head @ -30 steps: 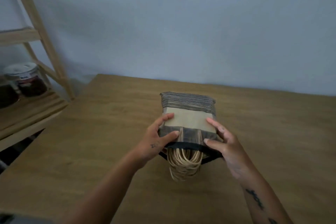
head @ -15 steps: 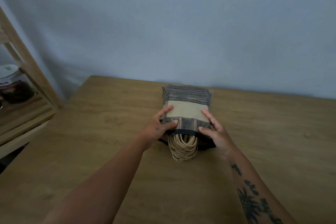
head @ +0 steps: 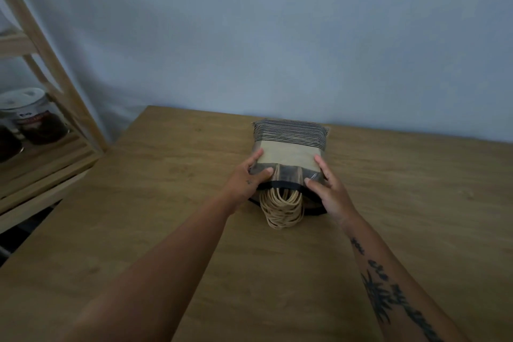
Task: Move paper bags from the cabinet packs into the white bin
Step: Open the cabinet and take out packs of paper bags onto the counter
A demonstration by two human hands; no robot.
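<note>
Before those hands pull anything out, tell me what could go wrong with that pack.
The left hand and right hand grip the pack only at its open end, so the bags could slide out in a heap. The loose handles spilling onto the table could tangle or snag.

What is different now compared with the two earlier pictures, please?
The left hand and right hand slid the pack away from the person, toward the wall; its far end now lies close to the back edge of the table. Both keep their hold on its near end, and the handles stick out toward the person as before.
</note>
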